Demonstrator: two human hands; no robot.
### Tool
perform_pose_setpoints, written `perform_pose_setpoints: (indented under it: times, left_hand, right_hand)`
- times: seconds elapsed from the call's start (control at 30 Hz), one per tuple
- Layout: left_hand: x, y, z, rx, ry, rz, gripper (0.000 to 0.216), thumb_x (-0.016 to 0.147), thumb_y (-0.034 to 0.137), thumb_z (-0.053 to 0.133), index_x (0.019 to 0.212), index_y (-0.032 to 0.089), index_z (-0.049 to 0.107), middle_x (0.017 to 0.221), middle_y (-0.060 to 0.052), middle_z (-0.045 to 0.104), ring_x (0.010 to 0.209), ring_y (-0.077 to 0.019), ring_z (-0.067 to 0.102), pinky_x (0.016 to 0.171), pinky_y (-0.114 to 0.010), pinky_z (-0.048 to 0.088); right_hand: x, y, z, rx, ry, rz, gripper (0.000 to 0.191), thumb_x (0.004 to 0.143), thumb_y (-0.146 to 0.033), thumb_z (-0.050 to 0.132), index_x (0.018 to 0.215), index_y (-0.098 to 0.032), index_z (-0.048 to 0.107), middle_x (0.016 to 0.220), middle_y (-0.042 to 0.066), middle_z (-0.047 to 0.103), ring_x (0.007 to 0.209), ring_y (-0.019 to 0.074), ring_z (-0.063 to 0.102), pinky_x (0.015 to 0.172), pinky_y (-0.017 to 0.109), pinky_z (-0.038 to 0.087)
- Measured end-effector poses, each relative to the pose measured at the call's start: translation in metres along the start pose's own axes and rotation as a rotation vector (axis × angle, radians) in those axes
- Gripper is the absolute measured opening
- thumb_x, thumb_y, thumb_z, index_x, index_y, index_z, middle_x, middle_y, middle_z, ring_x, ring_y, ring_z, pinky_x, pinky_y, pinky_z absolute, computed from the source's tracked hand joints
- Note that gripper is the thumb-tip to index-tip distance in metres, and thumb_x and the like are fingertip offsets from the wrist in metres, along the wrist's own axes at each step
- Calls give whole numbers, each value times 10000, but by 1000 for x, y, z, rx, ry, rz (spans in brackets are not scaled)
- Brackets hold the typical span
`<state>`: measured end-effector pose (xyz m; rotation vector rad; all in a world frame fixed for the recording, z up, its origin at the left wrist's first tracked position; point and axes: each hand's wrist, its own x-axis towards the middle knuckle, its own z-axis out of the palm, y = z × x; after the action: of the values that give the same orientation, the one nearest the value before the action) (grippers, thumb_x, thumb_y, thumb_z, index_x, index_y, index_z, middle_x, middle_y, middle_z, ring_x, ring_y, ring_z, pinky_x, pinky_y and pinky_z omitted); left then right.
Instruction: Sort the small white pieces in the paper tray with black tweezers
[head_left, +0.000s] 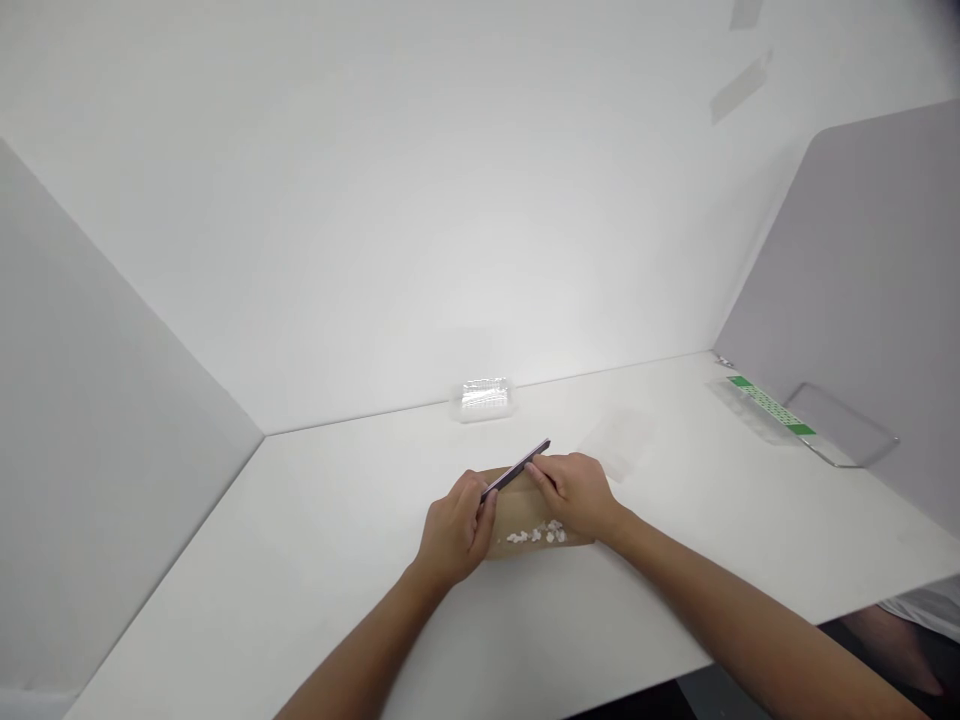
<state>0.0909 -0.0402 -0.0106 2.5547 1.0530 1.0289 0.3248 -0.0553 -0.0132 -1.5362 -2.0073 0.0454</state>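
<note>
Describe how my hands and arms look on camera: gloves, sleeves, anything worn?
Left hand and right hand are bare, without gloves. Left forearm and right forearm show no sleeves, and no watch or bracelet is visible on either wrist.

left hand [454, 530]: bare | right hand [581, 490]: bare | left forearm [367, 635]: bare, tapered | right forearm [720, 590]: bare, tapered
</note>
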Motion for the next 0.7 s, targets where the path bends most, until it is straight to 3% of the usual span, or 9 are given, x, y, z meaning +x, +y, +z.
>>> perform_pose_setpoints:
  times: [0.27,0.7]
  left_hand:
    - [-1,1,1,14,17,26,125,1038,249,416,939,229,490,909,-18,617,704,-135,556,615,-260,444]
    - [0,-2,-2,4,64,85,110,989,188,459,890,234,443,898,-26,609,642,-120,559,536,-243,413]
  right_hand:
    - [9,16,-6,7,-1,213,456,1075,-452,318,714,-212,461,633,-26,598,587,133,501,585,277,207]
    - [10,25,6,88,50,144,472,1075,-471,315,698,-214,434,593,-27,537,570,137,512,595,267,260]
